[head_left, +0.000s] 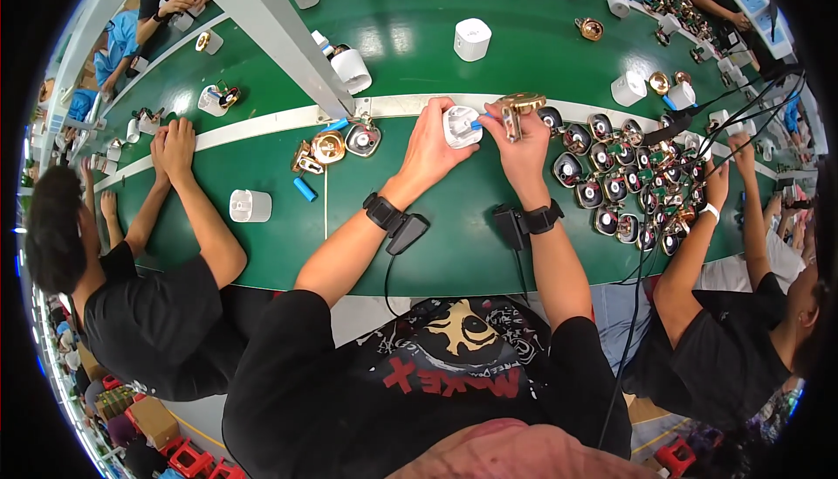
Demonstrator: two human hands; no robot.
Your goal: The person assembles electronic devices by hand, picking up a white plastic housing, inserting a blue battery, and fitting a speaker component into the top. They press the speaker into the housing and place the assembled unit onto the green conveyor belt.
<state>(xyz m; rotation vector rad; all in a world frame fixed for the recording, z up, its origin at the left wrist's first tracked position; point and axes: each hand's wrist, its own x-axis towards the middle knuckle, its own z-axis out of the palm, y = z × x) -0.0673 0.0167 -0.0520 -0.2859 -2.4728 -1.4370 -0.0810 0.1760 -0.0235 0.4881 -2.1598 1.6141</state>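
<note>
The fingers of the left hand point(429, 149) are curled around a white housing point(461, 133), held with its open end showing above the bench point(458, 248). By the fingers of the right hand point(522, 149), closed in a pinch, a blue cylinder point(477, 124) is held at that opening; a gold-coloured part point(522, 102) is also carried in this hand. Just beyond, the bench is bordered by a pale rail point(397, 106), on whose left stretch a grey post point(271, 30) is stood. To the left, a gold ring-shaped part point(328, 147) and a loose blue cell point(305, 188) are laid out. To the right, space is taken up by a crowd of dark-faced assemblies point(601, 159), partly crossed by black cables point(670, 127). Farther off, a white block point(472, 39) is set on the green surface.
</note>
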